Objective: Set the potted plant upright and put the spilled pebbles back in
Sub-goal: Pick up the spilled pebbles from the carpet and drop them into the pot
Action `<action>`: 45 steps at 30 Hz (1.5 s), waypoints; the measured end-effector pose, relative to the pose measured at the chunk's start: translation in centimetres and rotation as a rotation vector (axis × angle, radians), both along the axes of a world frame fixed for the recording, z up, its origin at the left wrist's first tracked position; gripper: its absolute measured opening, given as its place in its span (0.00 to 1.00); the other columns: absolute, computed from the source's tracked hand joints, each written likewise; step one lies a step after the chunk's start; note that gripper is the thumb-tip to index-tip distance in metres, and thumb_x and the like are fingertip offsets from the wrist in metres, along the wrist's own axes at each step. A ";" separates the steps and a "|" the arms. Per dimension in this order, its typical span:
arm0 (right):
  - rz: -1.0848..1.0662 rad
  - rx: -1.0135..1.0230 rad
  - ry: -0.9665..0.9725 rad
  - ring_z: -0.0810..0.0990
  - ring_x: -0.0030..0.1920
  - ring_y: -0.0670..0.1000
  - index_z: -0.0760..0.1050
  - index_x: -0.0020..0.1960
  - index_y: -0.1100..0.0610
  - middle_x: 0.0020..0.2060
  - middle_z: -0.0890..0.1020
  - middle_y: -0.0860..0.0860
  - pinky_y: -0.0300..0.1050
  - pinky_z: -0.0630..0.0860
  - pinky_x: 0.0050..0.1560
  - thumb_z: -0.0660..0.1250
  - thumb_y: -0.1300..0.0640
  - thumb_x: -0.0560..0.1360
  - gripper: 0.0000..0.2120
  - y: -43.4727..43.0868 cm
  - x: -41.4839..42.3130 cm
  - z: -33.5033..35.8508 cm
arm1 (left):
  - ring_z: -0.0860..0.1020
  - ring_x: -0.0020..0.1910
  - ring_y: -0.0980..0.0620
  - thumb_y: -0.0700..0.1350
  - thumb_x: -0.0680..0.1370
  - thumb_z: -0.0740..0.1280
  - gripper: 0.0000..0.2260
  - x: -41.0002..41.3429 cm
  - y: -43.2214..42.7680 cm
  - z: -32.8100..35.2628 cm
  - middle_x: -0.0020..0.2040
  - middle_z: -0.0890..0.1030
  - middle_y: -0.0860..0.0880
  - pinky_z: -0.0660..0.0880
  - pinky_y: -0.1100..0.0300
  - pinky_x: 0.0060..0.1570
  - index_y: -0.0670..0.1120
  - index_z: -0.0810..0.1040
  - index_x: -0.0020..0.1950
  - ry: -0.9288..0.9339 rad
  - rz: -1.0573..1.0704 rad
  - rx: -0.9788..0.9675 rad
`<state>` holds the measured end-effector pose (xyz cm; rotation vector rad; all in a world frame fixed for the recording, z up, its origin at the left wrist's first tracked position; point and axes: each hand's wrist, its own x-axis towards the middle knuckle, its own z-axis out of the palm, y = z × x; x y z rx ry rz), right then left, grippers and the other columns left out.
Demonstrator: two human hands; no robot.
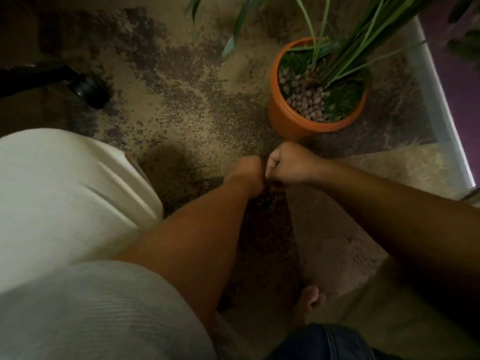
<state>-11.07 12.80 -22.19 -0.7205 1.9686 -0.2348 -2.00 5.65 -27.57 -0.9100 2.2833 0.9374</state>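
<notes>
Pot: upright, just beyond hands. Pebbles: inside. Left hand, right hand: curled closed, touching; contents unseen. Fists to be lifted over rim before release.

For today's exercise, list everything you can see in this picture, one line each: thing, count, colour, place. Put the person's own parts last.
Pot: one, orange, upright on the carpet, upper right.
Plant: one, green, in the pot.
Pebbles: many, pale pinkish, inside the pot.
Carpet: one, tan with dark patches, underneath everything.
Chair caster: one, black, left.
Left hand: one, closed fist, below the pot.
Right hand: one, closed fist, beside the left.
Bare foot: one, bottom centre.
</notes>
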 end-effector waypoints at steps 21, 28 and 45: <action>-0.241 0.200 0.235 0.79 0.60 0.59 0.79 0.59 0.59 0.59 0.80 0.59 0.54 0.75 0.64 0.74 0.54 0.71 0.18 5.4 3.8 -8.1 | 0.79 0.56 0.43 0.36 0.76 0.66 0.10 0.3 2.9 -2.6 0.57 0.80 0.42 0.78 0.50 0.56 0.43 0.80 0.56 -0.016 -0.209 -0.004; -0.197 0.086 0.320 0.82 0.53 0.58 0.80 0.52 0.53 0.51 0.83 0.55 0.49 0.78 0.55 0.71 0.51 0.71 0.11 4.5 4.9 -8.5 | 0.81 0.54 0.43 0.38 0.77 0.64 0.09 0.6 0.5 -2.8 0.54 0.83 0.42 0.78 0.50 0.56 0.41 0.82 0.54 0.038 0.078 -0.003; -0.191 0.140 0.343 0.82 0.55 0.58 0.83 0.52 0.54 0.53 0.84 0.55 0.49 0.80 0.56 0.69 0.56 0.72 0.10 4.5 4.6 -9.3 | 0.81 0.54 0.44 0.36 0.76 0.65 0.09 0.2 1.5 -2.8 0.54 0.82 0.42 0.79 0.52 0.50 0.44 0.80 0.55 -0.008 -0.013 -0.188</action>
